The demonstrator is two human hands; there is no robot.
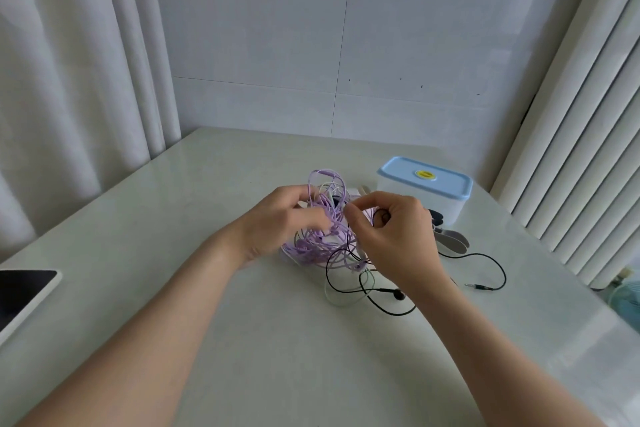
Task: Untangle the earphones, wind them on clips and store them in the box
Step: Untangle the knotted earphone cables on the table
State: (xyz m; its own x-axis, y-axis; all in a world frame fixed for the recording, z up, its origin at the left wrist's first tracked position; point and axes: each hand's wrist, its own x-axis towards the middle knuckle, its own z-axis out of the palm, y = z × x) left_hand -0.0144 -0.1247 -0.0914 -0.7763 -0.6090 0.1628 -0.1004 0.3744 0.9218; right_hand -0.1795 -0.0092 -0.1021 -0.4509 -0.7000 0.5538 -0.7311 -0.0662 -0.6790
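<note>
The tangle mixes a purple cord (pixel 322 243), a black cord (pixel 346 290) and a pale cord (pixel 337 302). The box (pixel 446 208) is white, its lid (pixel 394 170) light blue with a yellow sticker (pixel 425 174).

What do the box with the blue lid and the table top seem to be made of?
The box looks like plastic: milky, half-clear walls and a smooth, matte light-blue lid. The table top is pale and glossy, perhaps stone or glass; it reflects light.

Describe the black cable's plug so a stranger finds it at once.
Start at the blue-lidded box on the table. Nearer the camera, a black cable loops out right of the right hand. The plug is its free straight end, lying clear of the purple tangle.
</note>
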